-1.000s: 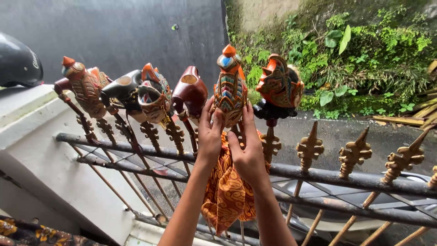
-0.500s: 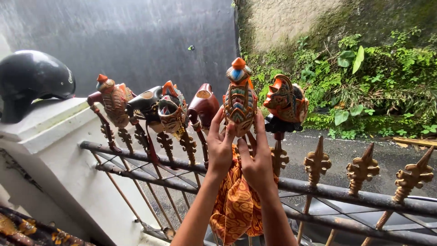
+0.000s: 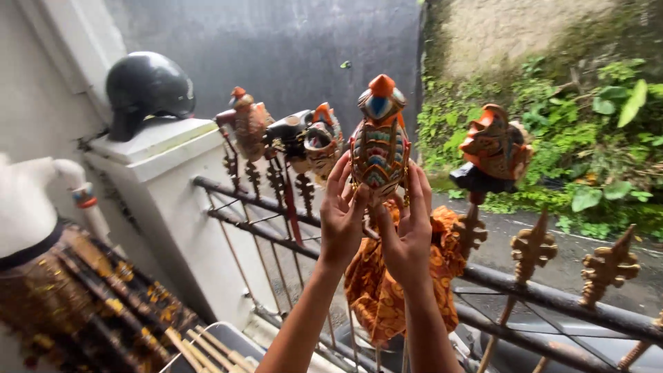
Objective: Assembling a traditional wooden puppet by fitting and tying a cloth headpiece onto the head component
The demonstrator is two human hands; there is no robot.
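A painted wooden puppet head [image 3: 379, 141] with a red top and striped colours rises above an orange patterned cloth [image 3: 387, 283]. My left hand [image 3: 342, 214] and my right hand [image 3: 409, 231] reach up and clasp it from both sides at its lower part. It stands over a dark metal fence rail [image 3: 525, 293] with gold finials. More painted puppet heads sit on the fence spikes: a group to the left [image 3: 304, 138] and one to the right [image 3: 494, 148].
A black helmet [image 3: 146, 86] rests on a white pillar [image 3: 162, 179] at the left. A puppet body in a brown-gold patterned skirt [image 3: 83, 304] stands at the lower left. Beyond the fence are a dark wall, a road and green plants [image 3: 594, 138].
The view has swung left and closer, bringing the helmet, pillar and skirted puppet body into sight. Both hands stay on the striped puppet head, which now stands slightly higher above the fence.
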